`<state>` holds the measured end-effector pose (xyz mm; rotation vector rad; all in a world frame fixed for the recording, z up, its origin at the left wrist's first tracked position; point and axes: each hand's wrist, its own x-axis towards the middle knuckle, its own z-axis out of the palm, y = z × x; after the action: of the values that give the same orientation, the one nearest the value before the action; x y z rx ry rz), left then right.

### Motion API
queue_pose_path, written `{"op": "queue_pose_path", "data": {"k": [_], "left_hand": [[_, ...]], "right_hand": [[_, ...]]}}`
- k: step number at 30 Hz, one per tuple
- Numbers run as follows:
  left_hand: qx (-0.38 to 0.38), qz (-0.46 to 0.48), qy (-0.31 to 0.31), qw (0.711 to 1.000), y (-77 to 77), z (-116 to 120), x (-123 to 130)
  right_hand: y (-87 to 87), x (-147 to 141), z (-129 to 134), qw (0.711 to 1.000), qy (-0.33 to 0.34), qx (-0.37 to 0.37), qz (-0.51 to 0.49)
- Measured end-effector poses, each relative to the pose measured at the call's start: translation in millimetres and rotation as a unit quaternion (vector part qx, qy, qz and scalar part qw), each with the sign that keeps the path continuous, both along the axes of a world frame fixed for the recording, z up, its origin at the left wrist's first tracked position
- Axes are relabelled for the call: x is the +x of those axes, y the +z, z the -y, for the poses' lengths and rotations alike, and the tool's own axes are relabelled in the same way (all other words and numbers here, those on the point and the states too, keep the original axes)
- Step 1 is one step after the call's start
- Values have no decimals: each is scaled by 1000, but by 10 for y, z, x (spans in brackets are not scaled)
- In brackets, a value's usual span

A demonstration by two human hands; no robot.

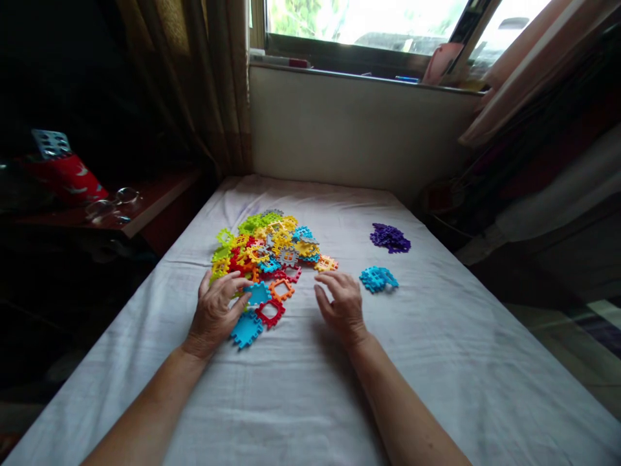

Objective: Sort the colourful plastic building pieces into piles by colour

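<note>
My left hand is at the near left edge of a mixed pile of plastic interlocking tiles in yellow, green, red, orange, grey and blue. Its thumb and index finger pinch the edge of a blue interlocking tile. Just below lie another blue tile and a red open-centred tile. An orange frame-shaped tile sits to the right of the pinched one. My right hand hovers right of the pile, fingers slightly bent, thumb apart, holding nothing. Nearest it on the right is a small blue heap of tiles.
A purple heap of tiles lies farther back on the right. Everything rests on a pale sheet over a flat surface. At left, a side table bears glasses and a red container. A wall and window stand behind.
</note>
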<state>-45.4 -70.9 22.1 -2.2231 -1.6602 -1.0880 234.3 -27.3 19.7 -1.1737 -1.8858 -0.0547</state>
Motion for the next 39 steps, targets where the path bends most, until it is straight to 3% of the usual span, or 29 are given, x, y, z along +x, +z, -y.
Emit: {"op": "queue_pose_path", "data": {"k": [6, 11, 14, 17, 21, 23, 26, 30, 34, 39], "left_hand": [[11, 34, -50, 998, -35, -14, 62], [-6, 14, -52, 999, -49, -25, 19], [-28, -32, -15, 999, -35, -28, -75], [-50, -61, 23, 997, 3, -17, -171], [-130, -93, -45, 986, 56, 32, -241], [-178, -113, -88, 973, 61, 63, -254], [-214, -129, -103, 963, 42, 96, -257], [-212, -118, -92, 966, 27, 109, -225], [-192, -74, -98, 974, 96, 103, -168], [-178, 56, -69, 980, 212, 93, -93]], "right_hand": [[-5, -652, 129, 985, 131, -110, 18], [4, -703, 90, 978, 148, -143, -20], [37, -437, 3, 976, 82, -168, -110], [68, 65, -101, 968, -39, -191, -160], [57, 783, -188, 940, -231, -189, -167], [12, 1009, -213, 926, -286, -191, -155], [-87, 1147, -247, 924, -318, -173, -121], [-178, 1130, -267, 932, -347, -91, -54], [-144, 914, -206, 956, -289, -48, -18], [-30, 251, 10, 998, -55, -24, 6]]}}
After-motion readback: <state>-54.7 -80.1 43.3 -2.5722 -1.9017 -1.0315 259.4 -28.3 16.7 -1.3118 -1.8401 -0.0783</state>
